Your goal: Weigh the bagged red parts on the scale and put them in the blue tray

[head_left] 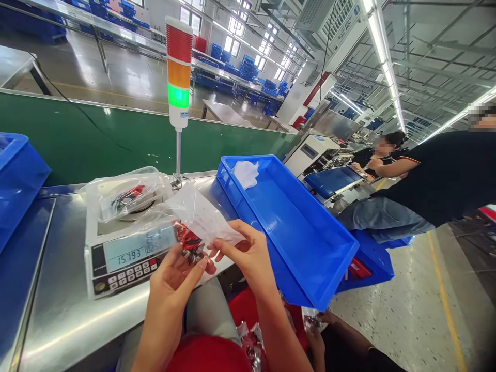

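A clear plastic bag with faint print on its upper part is between my two hands, in front of the scale. Red and dark small pieces show in its lower end; their kind I cannot make out. My left hand grips that lower end, thumb against fingers. With thumb and fingers pinched, my right hand holds the bag's right edge. On the pan of the digital scale lies another clear bag holding red and dark parts. The scale's display is lit.
A blue bin with a white scrap inside stands to the right. Another blue bin is at far left. Behind the scale rises a signal tower, lit green. Co-workers are at the right; a hand holds a bag below the bin.
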A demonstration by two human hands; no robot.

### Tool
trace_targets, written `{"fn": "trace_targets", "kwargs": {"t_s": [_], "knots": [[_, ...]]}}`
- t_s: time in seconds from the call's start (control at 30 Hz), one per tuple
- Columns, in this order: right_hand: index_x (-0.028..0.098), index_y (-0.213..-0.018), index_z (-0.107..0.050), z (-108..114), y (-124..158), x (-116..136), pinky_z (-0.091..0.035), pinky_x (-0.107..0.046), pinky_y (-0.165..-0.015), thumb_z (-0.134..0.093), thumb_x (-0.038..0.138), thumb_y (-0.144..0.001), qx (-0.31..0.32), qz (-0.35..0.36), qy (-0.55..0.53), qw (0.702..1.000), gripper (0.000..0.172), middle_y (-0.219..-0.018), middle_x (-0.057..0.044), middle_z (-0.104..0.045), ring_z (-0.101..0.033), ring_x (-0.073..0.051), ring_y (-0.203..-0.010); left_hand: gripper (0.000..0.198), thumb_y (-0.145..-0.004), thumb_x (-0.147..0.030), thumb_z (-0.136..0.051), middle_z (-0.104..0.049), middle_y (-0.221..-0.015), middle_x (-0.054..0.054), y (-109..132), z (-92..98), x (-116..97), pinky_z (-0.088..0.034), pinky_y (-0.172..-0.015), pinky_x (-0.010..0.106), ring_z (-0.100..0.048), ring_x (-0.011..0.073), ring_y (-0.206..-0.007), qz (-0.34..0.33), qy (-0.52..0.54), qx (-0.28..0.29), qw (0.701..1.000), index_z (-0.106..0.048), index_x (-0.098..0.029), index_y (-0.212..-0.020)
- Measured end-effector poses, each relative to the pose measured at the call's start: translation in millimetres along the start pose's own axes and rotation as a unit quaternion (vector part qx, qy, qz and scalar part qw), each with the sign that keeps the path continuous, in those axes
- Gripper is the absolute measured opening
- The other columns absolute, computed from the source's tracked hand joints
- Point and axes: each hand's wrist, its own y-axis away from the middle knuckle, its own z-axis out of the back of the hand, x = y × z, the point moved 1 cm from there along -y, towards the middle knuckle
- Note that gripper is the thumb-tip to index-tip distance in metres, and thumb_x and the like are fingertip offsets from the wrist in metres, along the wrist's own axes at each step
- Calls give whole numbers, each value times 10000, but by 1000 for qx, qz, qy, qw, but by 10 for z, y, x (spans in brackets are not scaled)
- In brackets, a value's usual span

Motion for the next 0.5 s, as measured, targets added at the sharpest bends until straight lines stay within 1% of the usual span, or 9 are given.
{"fn": "trace_targets", "kwargs": {"t_s": [0.13, 0.2, 0.33, 0.43, 0.5], "knots": [[209, -827, -740, 13, -13, -5, -598, -241, -587, -841, 317, -738, -29, 4, 9, 1000, 173, -695, 32, -742, -698, -147, -581, 686, -559, -515, -924, -775, -957, 91, 28, -14, -8, -625, -823, 289, -728, 200, -795, 8, -10, 26, 1000, -665, -154, -1082], [208, -820, -737, 12, -6, -4, -595, -246, -593, -849, 333, -732, -34, 4, 12, 999, 189, -682, 33, -735, -695, -150, -575, 650, -590, -539, -904, -773, -924, 89, 38, -2, -5, -625, -820, 294, -723, 199, -782, 9, -10, 33, 999, -673, -149, -1056], [213, -819, -739, 4, 26, 0, -588, -261, -603, -831, 354, -749, -37, 6, 23, 999, 182, -682, 28, -731, -691, -156, -575, 635, -599, -541, -898, -754, -790, 70, 42, -6, -8, -623, -764, 286, -708, 194, -734, 13, -7, 25, 1000, -690, -135, -1041], [220, -805, -741, 3, 42, 1, -579, -278, -594, -817, 361, -757, -44, 5, 37, 998, 168, -671, 21, -726, -684, -166, -572, 592, -593, -504, -907, -747, -780, 58, 39, -51, -27, -623, -744, 288, -692, 179, -694, 5, 7, 18, 1000, -704, -138, -1012], [222, -787, -738, 6, 43, -4, -574, -286, -587, -812, 353, -753, -47, 3, 44, 998, 154, -666, 15, -727, -679, -171, -571, 535, -605, -487, -902, -743, -777, 55, 40, -79, -34, -623, -731, 296, -682, 176, -673, -3, 15, 23, 1000, -714, -143, -969]]}}
